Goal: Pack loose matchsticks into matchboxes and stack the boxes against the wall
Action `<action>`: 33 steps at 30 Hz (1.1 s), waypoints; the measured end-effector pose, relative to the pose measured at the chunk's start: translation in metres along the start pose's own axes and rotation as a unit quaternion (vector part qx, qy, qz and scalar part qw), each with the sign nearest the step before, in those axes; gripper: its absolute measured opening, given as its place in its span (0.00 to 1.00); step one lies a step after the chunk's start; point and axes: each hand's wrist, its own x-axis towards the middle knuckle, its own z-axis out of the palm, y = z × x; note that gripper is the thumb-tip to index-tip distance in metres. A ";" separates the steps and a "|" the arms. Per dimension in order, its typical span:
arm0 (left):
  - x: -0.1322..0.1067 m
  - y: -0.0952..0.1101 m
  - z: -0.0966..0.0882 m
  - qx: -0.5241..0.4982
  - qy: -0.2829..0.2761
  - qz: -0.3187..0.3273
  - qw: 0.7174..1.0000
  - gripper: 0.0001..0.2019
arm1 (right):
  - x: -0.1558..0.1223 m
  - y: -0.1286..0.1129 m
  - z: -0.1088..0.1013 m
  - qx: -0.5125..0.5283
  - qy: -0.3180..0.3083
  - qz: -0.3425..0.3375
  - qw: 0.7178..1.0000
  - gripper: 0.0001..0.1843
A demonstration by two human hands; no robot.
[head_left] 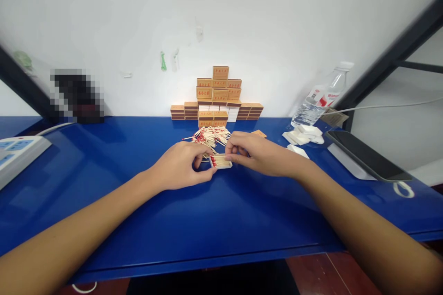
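A small white matchbox tray point(226, 166) lies on the blue table between my hands, filled with red-headed matches point(218, 161). The thumb and fingers of my left hand point(183, 164) hold the tray by its left end. At the tray's right end, my right hand point(252, 151) pinches with thumb and forefinger at the pale ends of matches; its fingertips partly hide them. Just behind the tray is a loose heap of matches point(212, 135), heads mostly toward the left. An orange matchbox piece point(259, 133) lies flat behind my right hand.
Orange matchboxes point(219, 95) are stacked against the wall. Several white trays point(304, 134) lie at right, by a tilted water bottle point(323, 97). A phone point(367, 154) rests on a white support. A power strip point(22, 154) stands at left. The table point(194, 226) ends in front.
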 end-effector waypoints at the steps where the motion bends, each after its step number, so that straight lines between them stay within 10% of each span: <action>1: 0.000 0.000 0.000 -0.002 0.000 0.001 1.000 0.09 | 0.001 0.001 0.001 0.000 0.003 -0.003 1.000 0.09; 33: 0.001 -0.001 -0.001 -0.023 0.024 -0.002 0.999 0.10 | -0.002 0.000 -0.003 0.011 0.021 -0.039 0.999 0.07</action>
